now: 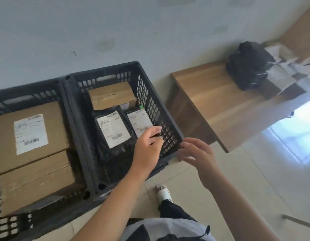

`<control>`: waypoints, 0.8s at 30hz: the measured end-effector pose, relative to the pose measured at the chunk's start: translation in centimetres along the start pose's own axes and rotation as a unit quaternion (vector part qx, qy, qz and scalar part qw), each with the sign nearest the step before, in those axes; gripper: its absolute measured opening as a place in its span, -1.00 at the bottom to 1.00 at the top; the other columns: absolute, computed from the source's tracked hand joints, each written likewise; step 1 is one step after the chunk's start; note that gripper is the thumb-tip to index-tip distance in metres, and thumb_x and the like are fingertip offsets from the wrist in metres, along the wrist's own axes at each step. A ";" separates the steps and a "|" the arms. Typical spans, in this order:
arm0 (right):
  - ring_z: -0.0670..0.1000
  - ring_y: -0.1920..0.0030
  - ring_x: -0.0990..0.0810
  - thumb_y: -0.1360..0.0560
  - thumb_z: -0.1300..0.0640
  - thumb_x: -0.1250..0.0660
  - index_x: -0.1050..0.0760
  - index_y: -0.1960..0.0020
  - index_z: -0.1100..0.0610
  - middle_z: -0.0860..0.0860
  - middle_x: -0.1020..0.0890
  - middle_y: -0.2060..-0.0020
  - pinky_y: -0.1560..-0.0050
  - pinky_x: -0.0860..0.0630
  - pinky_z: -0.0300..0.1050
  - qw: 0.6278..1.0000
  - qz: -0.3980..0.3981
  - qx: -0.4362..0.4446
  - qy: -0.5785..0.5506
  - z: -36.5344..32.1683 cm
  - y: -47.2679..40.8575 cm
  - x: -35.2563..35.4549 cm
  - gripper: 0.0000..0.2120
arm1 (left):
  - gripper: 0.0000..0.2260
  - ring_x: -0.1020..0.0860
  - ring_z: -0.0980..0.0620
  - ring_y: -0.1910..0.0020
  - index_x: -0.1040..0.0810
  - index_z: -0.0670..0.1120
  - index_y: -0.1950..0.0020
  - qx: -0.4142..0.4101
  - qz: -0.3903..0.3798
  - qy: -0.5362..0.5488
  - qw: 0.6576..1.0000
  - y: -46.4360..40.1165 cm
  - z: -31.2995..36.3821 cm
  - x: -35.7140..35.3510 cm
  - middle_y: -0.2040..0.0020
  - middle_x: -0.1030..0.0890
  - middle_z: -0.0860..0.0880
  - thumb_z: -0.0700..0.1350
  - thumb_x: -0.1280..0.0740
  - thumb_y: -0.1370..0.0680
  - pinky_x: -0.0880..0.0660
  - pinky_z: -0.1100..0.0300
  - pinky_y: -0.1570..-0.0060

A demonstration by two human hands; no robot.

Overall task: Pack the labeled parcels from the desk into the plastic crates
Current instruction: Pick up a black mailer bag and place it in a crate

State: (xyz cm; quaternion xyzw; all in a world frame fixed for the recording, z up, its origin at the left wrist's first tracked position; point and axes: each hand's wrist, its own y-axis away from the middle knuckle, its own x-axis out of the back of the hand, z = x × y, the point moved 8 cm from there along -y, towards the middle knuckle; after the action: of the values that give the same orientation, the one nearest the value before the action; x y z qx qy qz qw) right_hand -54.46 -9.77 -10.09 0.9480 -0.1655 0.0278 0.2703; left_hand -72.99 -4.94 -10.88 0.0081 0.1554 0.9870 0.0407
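The left hand [148,146] was curled on a small black parcel [139,121] against the right wall of the right crate [161,108]; the right hand [196,154] hovered spread and empty just outside its rim. Room remained in that crate's near half. The left crate [29,96] looked filled with boxes. Far right, parcels [248,65] were left on the desk [211,94].

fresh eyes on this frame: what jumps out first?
Two dark plastic crates side by side on the floor, the left one holding a big labeled cardboard box. The left hand reaches into the right crate at a black labeled parcel; the right hand hovers open beside the crate. More parcels sit on the wooden desk.
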 end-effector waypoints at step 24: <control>0.16 -0.04 -0.72 -0.61 0.25 -0.35 -0.68 -0.08 0.18 0.17 -0.74 0.02 -0.16 -0.62 0.13 0.936 0.221 -0.008 -0.275 5.8 -6.4 45.3 -0.86 | -0.82 -0.68 0.08 -0.05 -0.69 -0.02 -0.11 0.060 -0.238 -0.116 0.962 0.6 0.5 -47.6 -0.02 -0.72 0.04 -0.24 -0.32 -0.65 -0.64 0.15 -0.07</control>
State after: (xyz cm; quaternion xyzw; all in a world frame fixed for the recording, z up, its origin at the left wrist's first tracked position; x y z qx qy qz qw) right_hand -9.80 -21.16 -11.80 0.8557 -0.4391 -0.1765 0.2091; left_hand -25.55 -9.34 -10.36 0.0873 0.2063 0.9299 0.2918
